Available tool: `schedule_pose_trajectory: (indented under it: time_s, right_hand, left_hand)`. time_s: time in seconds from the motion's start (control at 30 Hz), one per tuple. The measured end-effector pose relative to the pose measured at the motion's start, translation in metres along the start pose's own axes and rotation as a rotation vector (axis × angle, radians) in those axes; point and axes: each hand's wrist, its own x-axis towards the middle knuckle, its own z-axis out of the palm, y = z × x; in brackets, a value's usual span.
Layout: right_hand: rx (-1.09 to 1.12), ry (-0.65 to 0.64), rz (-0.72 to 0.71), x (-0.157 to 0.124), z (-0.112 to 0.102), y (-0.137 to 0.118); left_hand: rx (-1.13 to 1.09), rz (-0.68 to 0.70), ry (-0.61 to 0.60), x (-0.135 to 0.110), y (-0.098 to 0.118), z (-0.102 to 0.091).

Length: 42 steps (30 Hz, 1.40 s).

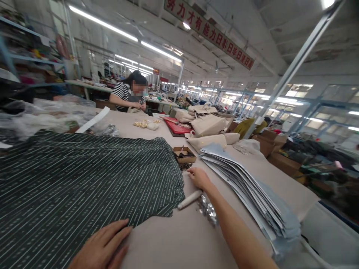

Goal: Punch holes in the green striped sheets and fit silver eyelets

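A large sheet of dark green fabric with white stripes and small lettering covers the left part of the table. My left hand lies over its near edge, fingers stretched out and resting flat. Farther ahead, my right hand is beside a small heap of dark little parts. Its fingertips are drawn together, and whatever is between them is too small to make out. Just beyond the heap stands a shallow cardboard tray with dark items inside. Beneath my right wrist lie a whitish rod-like tool and some shiny silver pieces.
A stack of grey-white sheets fans out on the right. Behind it are piled cream bags and a red flat item. Clear plastic bags lie at the far left. Across the table, a person in a striped top handles something.
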Motion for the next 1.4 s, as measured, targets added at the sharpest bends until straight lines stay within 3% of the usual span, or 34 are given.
schedule_pose_trajectory:
  time_s: [0.1,0.23,0.33,0.43,0.73,0.97,1.2,1.33,1.4]
  right_hand:
    - [0.002,0.002,-0.012,0.010,0.013,-0.023]
    - [0.011,0.015,-0.018,0.022,0.022,-0.027]
    - [0.006,0.019,-0.002,0.030,0.027,-0.021]
    - [0.008,0.025,0.019,0.034,0.030,-0.017]
    - [0.117,0.127,0.090,0.030,0.031,-0.018]
    - [0.410,0.245,0.215,0.006,0.013,-0.011]
    - [0.868,0.256,0.271,-0.048,0.001,-0.019]
    - [1.143,0.212,0.328,-0.089,-0.007,-0.046]
    - [1.198,0.219,0.291,-0.112,-0.013,-0.067]
  left_hand:
    - [-0.030,-0.158,-0.050,0.016,-0.008,-0.031]
    - [0.080,-0.475,-0.177,0.041,-0.053,-0.072]
    - [0.143,-0.584,-0.221,0.051,-0.085,-0.088]
    - [0.138,-0.605,-0.290,0.056,-0.097,-0.091]
    - [0.091,-0.716,-0.388,0.068,-0.095,-0.095]
    - [0.013,-0.754,-0.421,0.071,-0.085,-0.106]
    - [-0.293,-0.738,-0.498,0.065,-0.075,-0.139]
    - [-0.559,-0.714,-0.658,0.062,-0.058,-0.158]
    - [-0.710,-0.723,-0.750,0.059,-0.048,-0.163]
